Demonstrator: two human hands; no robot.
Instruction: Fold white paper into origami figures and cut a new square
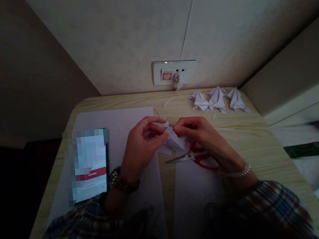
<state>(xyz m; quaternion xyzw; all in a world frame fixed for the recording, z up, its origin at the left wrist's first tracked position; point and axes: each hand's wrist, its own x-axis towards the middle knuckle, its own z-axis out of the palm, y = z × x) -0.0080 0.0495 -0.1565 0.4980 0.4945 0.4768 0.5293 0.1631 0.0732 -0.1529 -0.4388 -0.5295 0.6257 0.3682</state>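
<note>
A small folded white paper piece (172, 139) is held above the wooden table (252, 140) between both hands. My left hand (142, 145) pinches its left side with thumb and fingers closed on it. My right hand (200, 132) pinches its right side the same way. Red-handled scissors (193, 157) lie on the table just under my right hand, blades pointing left. Three finished folded paper figures (216, 99) stand in a row at the back right of the table.
A phone (89, 164) with a lit screen rests on a white paper sheet (120, 123) at the left. Another white sheet (194, 187) lies in front of me. A wall socket (173, 72) with a plug sits on the wall behind. A white cabinet stands to the right.
</note>
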